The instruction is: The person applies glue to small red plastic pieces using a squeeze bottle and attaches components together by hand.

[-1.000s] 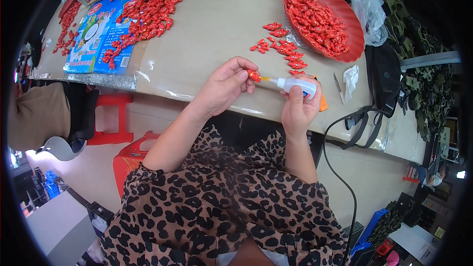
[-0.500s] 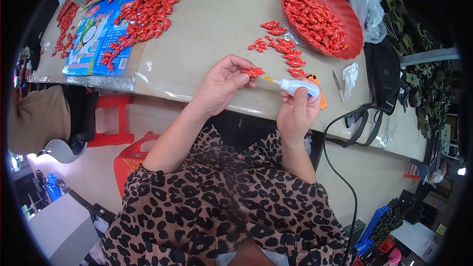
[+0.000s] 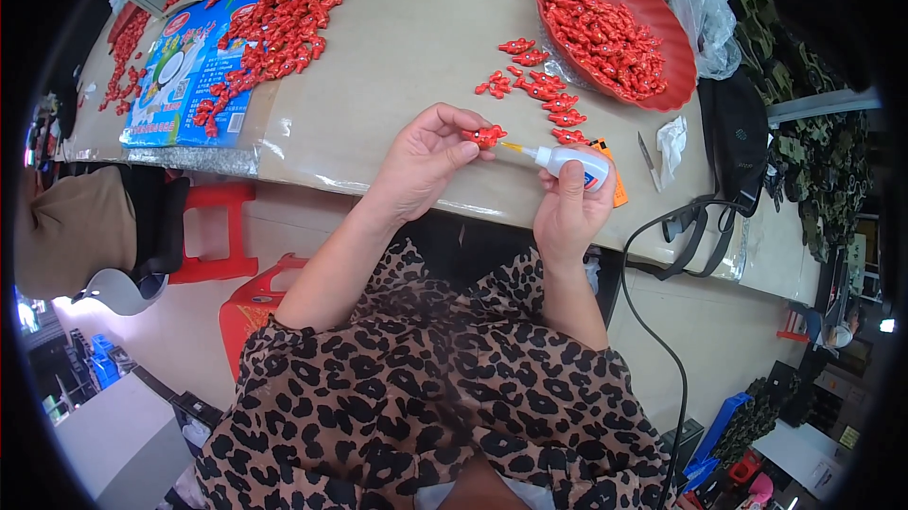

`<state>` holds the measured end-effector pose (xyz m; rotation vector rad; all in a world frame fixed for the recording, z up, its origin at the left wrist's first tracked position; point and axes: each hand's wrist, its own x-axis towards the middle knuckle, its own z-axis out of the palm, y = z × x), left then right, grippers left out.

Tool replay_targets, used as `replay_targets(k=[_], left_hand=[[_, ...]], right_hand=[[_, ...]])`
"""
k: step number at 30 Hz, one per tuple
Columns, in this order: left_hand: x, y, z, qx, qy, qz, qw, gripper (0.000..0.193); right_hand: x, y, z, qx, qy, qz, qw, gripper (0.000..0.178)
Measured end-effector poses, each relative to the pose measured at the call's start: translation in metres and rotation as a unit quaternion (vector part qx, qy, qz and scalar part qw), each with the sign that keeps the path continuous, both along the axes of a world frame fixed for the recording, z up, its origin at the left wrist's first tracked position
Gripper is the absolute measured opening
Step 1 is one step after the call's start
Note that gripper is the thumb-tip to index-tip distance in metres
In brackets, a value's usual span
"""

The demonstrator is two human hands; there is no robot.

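Observation:
My left hand (image 3: 433, 155) pinches a small glossy red figurine (image 3: 486, 137) between thumb and fingers, just above the table's front edge. In my right hand (image 3: 570, 217) is a white glue bottle (image 3: 577, 168), tilted so that its thin yellowish nozzle (image 3: 512, 146) points left. The nozzle's tip is at the figurine's right end; whether they touch I cannot tell. Beyond the hands, several loose red figurines (image 3: 545, 89) lie in a rough line, some with small white and dark dots. An orange card (image 3: 619, 190) is partly hidden behind my right hand.
A red scalloped bowl (image 3: 683, 47) full of figurines stands at the back right. Figurines are heaped (image 3: 288, 18) over a blue printed bag (image 3: 168, 99) at left. To the right lie a slim blade (image 3: 650, 162), crumpled tissue (image 3: 671, 151), a black bag (image 3: 733, 141) and a black cable (image 3: 653, 335).
The glue bottle's nozzle has shifted slightly left and down against the figurine's end, and the bottle has rolled a little in my right hand. My left hand has barely moved.

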<state>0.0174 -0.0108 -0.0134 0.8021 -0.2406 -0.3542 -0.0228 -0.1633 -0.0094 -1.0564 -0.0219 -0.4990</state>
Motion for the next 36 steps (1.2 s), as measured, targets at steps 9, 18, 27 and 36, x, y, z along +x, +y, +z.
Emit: replay_targets(k=[9, 18, 27, 36], left_hand=[[0.0, 0.0, 0.001, 0.004, 0.002, -0.002, 1.0, 0.019], [0.0, 0.0, 0.0, 0.004, 0.004, -0.002, 1.0, 0.02], [0.0, 0.001, 0.0, 0.007, 0.007, -0.01, 1.0, 0.02], [0.001, 0.001, 0.001, 0.007, 0.011, -0.017, 1.0, 0.021]], right_hand=[[0.0, 0.0, 0.0, -0.015, 0.003, 0.002, 1.0, 0.022], [0.0, -0.001, 0.0, -0.027, -0.006, -0.002, 1.0, 0.021], [0.002, 0.0, 0.006, -0.142, -0.059, -0.032, 0.988, 0.022], [0.002, -0.003, 0.016, -0.227, -0.068, -0.012, 0.972, 0.022]])
